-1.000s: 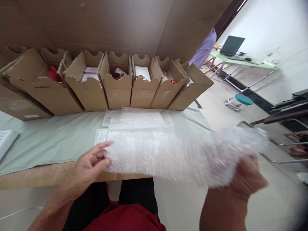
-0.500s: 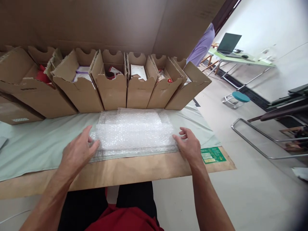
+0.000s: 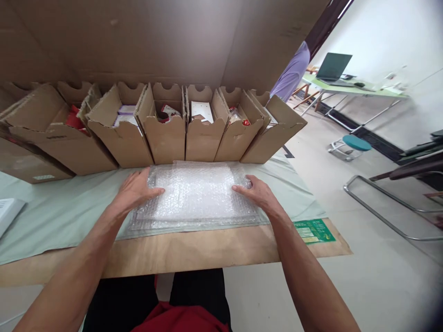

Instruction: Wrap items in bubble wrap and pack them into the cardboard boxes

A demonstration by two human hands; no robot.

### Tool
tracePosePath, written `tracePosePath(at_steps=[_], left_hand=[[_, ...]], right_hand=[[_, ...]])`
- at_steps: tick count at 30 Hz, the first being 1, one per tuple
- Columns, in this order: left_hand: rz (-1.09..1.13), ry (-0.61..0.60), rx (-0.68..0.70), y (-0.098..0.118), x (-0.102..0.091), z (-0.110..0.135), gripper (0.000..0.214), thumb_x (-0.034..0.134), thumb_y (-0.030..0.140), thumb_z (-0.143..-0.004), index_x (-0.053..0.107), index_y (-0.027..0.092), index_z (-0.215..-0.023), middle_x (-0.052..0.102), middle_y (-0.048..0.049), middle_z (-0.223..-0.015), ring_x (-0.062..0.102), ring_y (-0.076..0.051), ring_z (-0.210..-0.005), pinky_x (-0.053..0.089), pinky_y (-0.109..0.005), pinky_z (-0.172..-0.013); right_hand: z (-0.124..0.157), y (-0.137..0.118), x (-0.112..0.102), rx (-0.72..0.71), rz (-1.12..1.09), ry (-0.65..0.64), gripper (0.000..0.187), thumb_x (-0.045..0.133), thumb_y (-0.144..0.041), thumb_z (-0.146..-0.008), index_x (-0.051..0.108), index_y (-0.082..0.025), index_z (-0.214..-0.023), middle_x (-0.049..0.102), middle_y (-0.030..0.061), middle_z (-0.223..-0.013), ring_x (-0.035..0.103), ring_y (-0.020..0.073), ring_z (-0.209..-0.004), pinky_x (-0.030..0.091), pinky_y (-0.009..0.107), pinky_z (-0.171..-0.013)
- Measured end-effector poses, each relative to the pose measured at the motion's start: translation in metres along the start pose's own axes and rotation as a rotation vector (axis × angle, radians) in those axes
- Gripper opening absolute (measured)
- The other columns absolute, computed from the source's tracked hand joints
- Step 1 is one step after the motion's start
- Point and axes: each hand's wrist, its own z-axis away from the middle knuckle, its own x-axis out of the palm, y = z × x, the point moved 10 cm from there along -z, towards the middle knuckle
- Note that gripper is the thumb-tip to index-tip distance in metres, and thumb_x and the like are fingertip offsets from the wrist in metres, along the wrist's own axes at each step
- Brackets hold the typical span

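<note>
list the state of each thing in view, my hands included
clear plastic bubble-wrap sheets, stacked, lying flat
left hand, open, thumb over the sheets' left side
right hand, open, thumb over their right side
brown cardboard bins, standing in a row, open-topped
pale green cloth, spread out, wrinkled
dark laptop, open
teal round-seated stool, upright

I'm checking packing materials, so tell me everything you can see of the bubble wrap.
The bubble wrap looks like clear plastic dotted with small bubbles, glinting white in the light. Overlapping layers lie flat, their edges not quite lined up. It rests on the pale green cloth, just in front of the cardboard boxes. The left hand is at its left side, the right hand at its right, both thumbs over it.
</note>
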Motion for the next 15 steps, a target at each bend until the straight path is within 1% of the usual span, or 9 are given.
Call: tracePosePath(at_steps=[2, 5, 8, 11, 13, 15], left_hand=[[0.021, -0.049, 0.004, 0.003, 0.005, -0.001, 0.079, 0.068, 0.050, -0.079, 0.047, 0.014, -0.146, 0.064, -0.0228, -0.138, 0.060, -0.043, -0.127, 0.050, -0.047, -0.098], [0.047, -0.098, -0.011, 0.007, 0.011, -0.002, 0.075, 0.065, 0.047, -0.081, 0.047, 0.013, -0.146, 0.067, -0.0222, -0.135, 0.064, -0.041, -0.123, 0.051, -0.045, -0.094], [0.052, -0.105, -0.026, 0.010, 0.015, -0.002, 0.073, 0.063, 0.042, -0.083, 0.047, 0.010, -0.146, 0.065, -0.0231, -0.137, 0.064, -0.039, -0.124, 0.051, -0.042, -0.094], [0.063, -0.103, -0.009, 0.013, 0.014, 0.008, 0.069, 0.061, 0.036, -0.082, 0.049, 0.014, -0.146, 0.069, -0.0185, -0.133, 0.068, -0.036, -0.119, 0.052, -0.038, -0.091], [0.081, -0.112, 0.024, 0.014, 0.011, 0.021, 0.067, 0.060, 0.035, -0.082, 0.050, 0.016, -0.146, 0.072, -0.0156, -0.126, 0.070, -0.035, -0.112, 0.052, -0.038, -0.087], [0.090, -0.110, 0.052, 0.013, 0.008, 0.035, 0.066, 0.059, 0.037, -0.083, 0.051, 0.020, -0.146, 0.074, -0.0127, -0.121, 0.070, -0.034, -0.110, 0.052, -0.038, -0.084]], right_hand=[[0.001, -0.004, 0.005, -0.022, -0.095, -0.005, 0.072, 0.081, -0.061, -0.066, 0.068, -0.015, -0.120, 0.072, 0.0164, -0.112, 0.066, 0.0358, -0.105, 0.050, 0.039, -0.083], [0.005, -0.011, 0.012, -0.065, -0.266, -0.047, 0.051, 0.078, -0.059, -0.064, 0.066, -0.018, -0.093, 0.070, 0.0079, -0.087, 0.063, 0.0277, -0.083, 0.046, 0.033, -0.069], [0.012, -0.021, 0.017, -0.097, -0.331, -0.100, 0.045, 0.072, -0.061, -0.063, 0.061, -0.020, -0.074, 0.063, 0.0031, -0.072, 0.058, 0.0222, -0.070, 0.041, 0.031, -0.062], [0.027, -0.032, 0.010, -0.131, -0.368, -0.132, 0.042, 0.070, -0.060, -0.062, 0.062, -0.020, -0.070, 0.063, 0.0025, -0.069, 0.058, 0.0215, -0.068, 0.042, 0.031, -0.063], [0.040, -0.038, 0.003, -0.150, -0.386, -0.142, 0.038, 0.070, -0.057, -0.065, 0.064, -0.020, -0.072, 0.066, 0.0029, -0.072, 0.060, 0.0221, -0.070, 0.043, 0.031, -0.064], [0.052, -0.040, 0.000, -0.165, -0.366, -0.158, 0.034, 0.069, -0.054, -0.070, 0.066, -0.020, -0.075, 0.069, 0.0034, -0.076, 0.063, 0.0228, -0.073, 0.045, 0.031, -0.066]])
